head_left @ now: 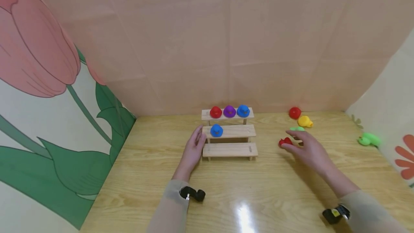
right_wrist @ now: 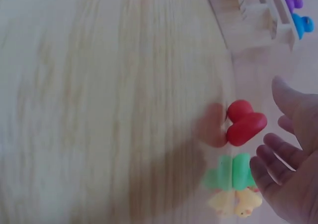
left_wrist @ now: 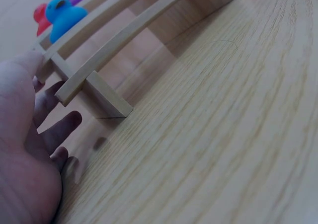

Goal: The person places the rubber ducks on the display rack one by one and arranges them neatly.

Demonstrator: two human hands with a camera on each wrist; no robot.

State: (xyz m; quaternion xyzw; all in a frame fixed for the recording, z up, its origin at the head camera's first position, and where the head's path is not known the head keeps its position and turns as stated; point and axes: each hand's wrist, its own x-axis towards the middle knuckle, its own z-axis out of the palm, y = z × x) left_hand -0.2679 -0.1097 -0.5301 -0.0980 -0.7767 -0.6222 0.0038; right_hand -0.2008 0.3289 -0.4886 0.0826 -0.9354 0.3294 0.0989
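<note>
In front of the wooden stand, a broad stretch of table; right of it, a gap of tabletop before the loose ducks; close behind it, the pink wall; on its middle step, one blue duck; on its top step, three: red, purple, blue; right of it, five: near red duck, outermost green duck, half-hidden green duck, yellow duck, far red duck; at its left end, left hand, released, loosely extended fingers touching it; to its right, right hand, thumb and fingers spread beside the near red duck, released, just apart from it.
</note>
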